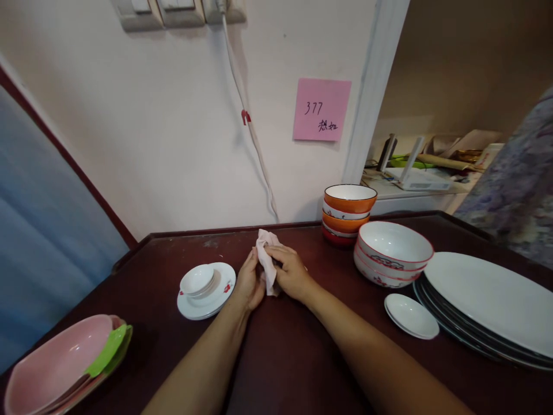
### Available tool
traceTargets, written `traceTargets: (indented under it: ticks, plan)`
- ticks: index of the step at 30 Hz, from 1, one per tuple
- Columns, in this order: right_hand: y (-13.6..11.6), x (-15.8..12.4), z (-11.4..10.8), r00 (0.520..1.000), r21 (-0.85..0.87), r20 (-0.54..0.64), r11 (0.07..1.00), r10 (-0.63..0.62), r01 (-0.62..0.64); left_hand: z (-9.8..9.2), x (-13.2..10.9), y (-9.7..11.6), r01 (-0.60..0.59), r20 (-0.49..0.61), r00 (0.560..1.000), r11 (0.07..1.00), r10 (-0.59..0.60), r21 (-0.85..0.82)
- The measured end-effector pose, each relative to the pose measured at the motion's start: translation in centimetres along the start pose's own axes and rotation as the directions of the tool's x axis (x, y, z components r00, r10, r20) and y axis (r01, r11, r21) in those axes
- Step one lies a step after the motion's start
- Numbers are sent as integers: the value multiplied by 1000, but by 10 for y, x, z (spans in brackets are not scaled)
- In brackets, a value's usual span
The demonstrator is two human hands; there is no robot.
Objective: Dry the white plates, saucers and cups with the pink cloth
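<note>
A pale pink cloth (268,266) is bunched between my two hands above the middle of the table. My right hand (294,272) is closed on it, fingers bent over its folds. On the cloth's other side my left hand (249,283) is curled, with its fingers partly hidden; whatever it grips behind the cloth does not show. Nearest my left hand is a small stack of white plates (222,283) with red flowers, and little white dishes (197,279) sit on top of it.
Pink leaf-trimmed dishes (60,360) lie front left. On the right stand stacked orange bowls (349,202), red-rimmed white bowls (393,253), small white dishes (410,316) and large oval plates (492,300). A wall with a white cable (254,141) rises behind the dark red table (285,363).
</note>
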State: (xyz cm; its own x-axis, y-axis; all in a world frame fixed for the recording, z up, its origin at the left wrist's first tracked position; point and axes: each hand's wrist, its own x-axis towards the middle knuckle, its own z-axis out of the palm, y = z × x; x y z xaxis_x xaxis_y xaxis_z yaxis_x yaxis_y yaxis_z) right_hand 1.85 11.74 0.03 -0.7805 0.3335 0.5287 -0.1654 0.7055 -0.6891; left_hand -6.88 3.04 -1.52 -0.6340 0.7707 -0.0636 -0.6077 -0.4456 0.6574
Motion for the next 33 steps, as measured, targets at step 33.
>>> traceTargets:
  ticks: [33]
  plan:
    - [14, -9, -10, 983, -384, 27, 906, -181, 178, 4, -3, 4, 24, 30, 999, 997, -26, 76]
